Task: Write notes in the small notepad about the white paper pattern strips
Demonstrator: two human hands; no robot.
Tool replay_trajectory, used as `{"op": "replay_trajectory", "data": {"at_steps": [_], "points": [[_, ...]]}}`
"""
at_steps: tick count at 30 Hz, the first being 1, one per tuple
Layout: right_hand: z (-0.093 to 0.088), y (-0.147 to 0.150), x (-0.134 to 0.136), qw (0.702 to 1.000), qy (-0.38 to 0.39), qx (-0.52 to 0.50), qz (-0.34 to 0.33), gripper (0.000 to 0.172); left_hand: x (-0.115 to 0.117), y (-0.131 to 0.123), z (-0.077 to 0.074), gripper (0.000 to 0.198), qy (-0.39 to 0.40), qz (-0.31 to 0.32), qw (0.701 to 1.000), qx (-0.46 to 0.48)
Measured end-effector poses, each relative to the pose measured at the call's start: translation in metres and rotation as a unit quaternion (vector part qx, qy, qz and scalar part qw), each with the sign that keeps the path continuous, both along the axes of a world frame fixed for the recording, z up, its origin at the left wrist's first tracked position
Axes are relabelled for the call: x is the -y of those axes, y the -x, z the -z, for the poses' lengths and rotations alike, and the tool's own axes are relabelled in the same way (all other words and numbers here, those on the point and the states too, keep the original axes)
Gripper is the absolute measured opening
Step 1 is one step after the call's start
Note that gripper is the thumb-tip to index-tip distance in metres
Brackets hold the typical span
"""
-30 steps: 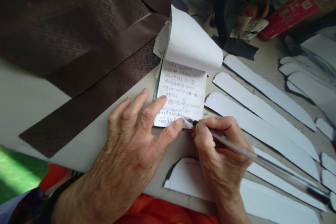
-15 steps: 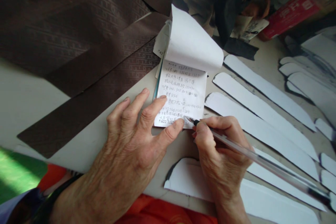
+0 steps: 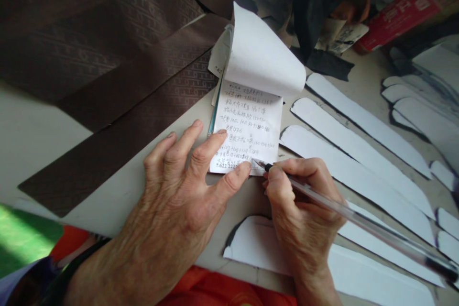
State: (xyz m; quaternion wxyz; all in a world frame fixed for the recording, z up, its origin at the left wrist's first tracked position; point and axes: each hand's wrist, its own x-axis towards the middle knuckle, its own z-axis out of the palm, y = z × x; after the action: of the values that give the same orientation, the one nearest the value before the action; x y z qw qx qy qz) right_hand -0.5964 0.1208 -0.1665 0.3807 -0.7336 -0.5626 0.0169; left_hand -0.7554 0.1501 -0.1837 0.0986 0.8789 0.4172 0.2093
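A small notepad (image 3: 247,114) lies on the table with its upper page folded back, and handwriting covers the sheet that shows. My left hand (image 3: 179,196) is open, palm down, fingers spread; its index fingertip and thumb rest on the lower part of the pad. In my right hand (image 3: 304,210) a clear-barrelled pen (image 3: 344,208) is pinched between thumb and fingers. The pen's tip touches the page near its lower right corner, close to my left thumb. Its far end points down to the right.
Long white strips with rounded ends and dark edges (image 3: 358,177) lie to the right. Brown patterned sheets (image 3: 150,81) cover the upper left. A bottle with a red label (image 3: 401,19) and dark scraps (image 3: 328,64) sit at the back. The table's front edge runs below my hands.
The pen's rear end has dipped slightly lower, with its tip staying at nearly the same spot on the page. Both hands are almost still.
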Motion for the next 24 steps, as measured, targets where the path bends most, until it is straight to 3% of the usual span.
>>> {"op": "replay_trajectory", "data": {"at_steps": [24], "points": [[0.0011,-0.0011,0.0015,1.000,-0.003,0.003,0.006,0.009,-0.0021,0.0001,0.0046,0.044,-0.034,0.004,0.999,0.008]]}}
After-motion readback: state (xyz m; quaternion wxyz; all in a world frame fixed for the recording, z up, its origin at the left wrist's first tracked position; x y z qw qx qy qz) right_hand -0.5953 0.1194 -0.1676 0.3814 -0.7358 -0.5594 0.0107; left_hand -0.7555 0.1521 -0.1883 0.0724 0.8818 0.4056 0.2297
